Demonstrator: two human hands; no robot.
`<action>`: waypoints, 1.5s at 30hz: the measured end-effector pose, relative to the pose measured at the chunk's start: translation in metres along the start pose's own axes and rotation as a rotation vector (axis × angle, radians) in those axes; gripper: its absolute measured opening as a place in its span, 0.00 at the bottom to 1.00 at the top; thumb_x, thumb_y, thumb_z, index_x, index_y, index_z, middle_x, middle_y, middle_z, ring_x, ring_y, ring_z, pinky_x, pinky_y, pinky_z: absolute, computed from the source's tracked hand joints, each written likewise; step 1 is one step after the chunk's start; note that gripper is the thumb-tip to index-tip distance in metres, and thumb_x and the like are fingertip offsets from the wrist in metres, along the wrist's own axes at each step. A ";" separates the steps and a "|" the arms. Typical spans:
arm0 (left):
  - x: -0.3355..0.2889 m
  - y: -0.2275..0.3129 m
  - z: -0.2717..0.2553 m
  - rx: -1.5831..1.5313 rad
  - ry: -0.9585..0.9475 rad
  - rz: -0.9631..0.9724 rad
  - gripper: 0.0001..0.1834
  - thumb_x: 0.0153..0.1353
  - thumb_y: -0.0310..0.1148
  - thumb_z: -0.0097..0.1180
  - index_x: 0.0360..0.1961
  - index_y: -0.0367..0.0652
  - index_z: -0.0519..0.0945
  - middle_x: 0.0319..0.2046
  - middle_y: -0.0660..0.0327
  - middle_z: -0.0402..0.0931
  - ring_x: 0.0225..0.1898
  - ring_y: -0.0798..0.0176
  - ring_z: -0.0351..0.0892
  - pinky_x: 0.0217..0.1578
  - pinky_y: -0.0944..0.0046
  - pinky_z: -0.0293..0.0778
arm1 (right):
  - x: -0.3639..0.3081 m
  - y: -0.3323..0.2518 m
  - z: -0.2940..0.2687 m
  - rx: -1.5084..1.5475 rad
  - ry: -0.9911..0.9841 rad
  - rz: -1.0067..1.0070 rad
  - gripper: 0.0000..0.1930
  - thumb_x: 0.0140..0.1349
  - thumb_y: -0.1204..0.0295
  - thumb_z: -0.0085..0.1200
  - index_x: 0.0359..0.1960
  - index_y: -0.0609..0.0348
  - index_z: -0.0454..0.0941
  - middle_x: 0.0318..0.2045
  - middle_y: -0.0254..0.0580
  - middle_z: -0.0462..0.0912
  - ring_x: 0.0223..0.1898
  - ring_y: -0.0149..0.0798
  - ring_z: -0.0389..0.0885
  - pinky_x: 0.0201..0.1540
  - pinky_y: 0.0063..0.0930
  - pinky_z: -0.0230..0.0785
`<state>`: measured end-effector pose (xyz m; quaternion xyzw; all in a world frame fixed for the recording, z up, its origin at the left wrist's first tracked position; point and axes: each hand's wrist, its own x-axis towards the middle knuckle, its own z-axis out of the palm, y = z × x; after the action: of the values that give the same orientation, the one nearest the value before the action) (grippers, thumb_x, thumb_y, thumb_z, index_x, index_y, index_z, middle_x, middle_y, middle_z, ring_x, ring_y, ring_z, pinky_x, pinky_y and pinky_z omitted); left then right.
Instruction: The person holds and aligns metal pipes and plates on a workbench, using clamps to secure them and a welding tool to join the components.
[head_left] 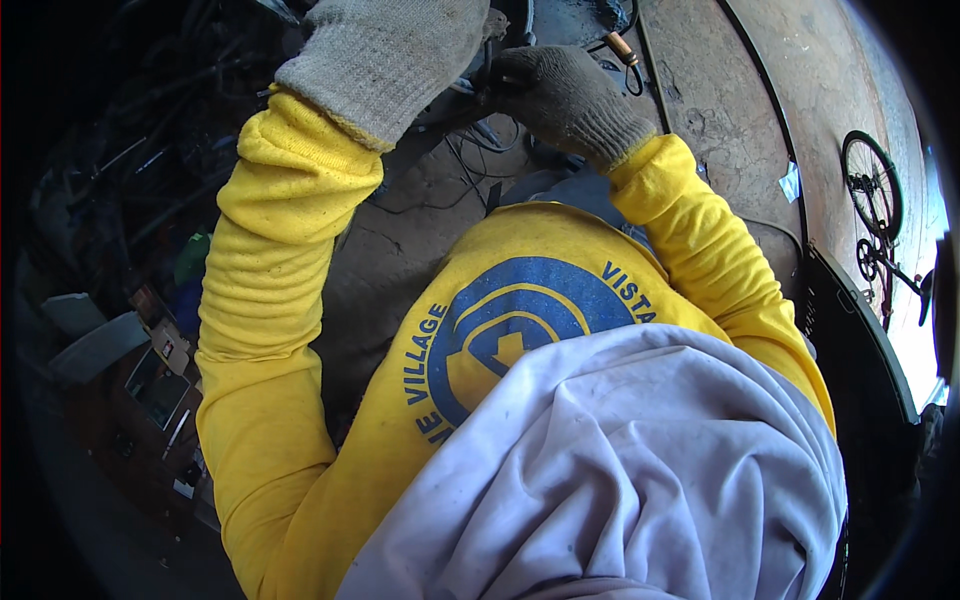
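My left hand (395,65), in a grey knit glove, reaches to the top edge of the view. Its fingers are curled inward and partly cut off, so what they grip is hidden. Beside it on the right is my right hand (570,100), in a darker, dirty grey glove. Its fingers are bent closed around something dark and thin that I cannot make out. Loose cables (490,135) hang and lie just below the two hands. Right of my right hand, a black looped cord carries a copper-coloured cylindrical piece (620,47).
Dark, tangled clutter (120,160) fills the left side. Boxes and pale panels (100,345) lie lower left. A black line (770,95) runs along the concrete floor on the right, near a light blue scrap (790,183). Farther right are a bicycle (872,190) and a long black panel (850,320).
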<state>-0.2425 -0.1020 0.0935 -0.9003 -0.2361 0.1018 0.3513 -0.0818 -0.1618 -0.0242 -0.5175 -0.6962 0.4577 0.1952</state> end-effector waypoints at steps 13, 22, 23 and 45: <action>-0.003 -0.003 0.006 -0.124 0.068 -0.033 0.29 0.66 0.49 0.56 0.62 0.41 0.77 0.45 0.54 0.82 0.35 0.53 0.79 0.37 0.53 0.76 | -0.085 0.088 -0.036 0.932 0.516 0.396 0.16 0.72 0.65 0.57 0.57 0.56 0.83 0.36 0.32 0.85 0.29 0.21 0.77 0.29 0.12 0.68; -0.002 -0.004 0.009 -0.158 0.077 -0.045 0.29 0.66 0.49 0.56 0.63 0.43 0.77 0.46 0.55 0.82 0.35 0.53 0.79 0.37 0.55 0.76 | -0.092 0.105 -0.035 1.089 0.335 0.347 0.15 0.73 0.66 0.55 0.56 0.56 0.84 0.35 0.35 0.84 0.31 0.24 0.79 0.32 0.15 0.70; 0.002 -0.002 0.012 -0.177 0.098 -0.042 0.29 0.66 0.49 0.56 0.63 0.43 0.77 0.46 0.55 0.82 0.34 0.53 0.79 0.37 0.55 0.76 | -0.091 0.116 -0.028 1.183 0.321 0.304 0.15 0.74 0.66 0.54 0.56 0.56 0.84 0.35 0.35 0.83 0.30 0.24 0.79 0.32 0.16 0.70; 0.001 0.000 0.001 -0.061 0.061 -0.090 0.29 0.67 0.44 0.52 0.65 0.40 0.75 0.36 0.50 0.79 0.33 0.53 0.79 0.30 0.53 0.75 | -0.067 0.102 -0.027 0.802 0.385 0.242 0.16 0.73 0.65 0.57 0.56 0.61 0.81 0.44 0.38 0.86 0.45 0.29 0.83 0.52 0.21 0.74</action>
<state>-0.2424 -0.1010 0.0929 -0.9016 -0.2686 0.0512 0.3351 0.0194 -0.2055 -0.0825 -0.5542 -0.3499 0.6059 0.4508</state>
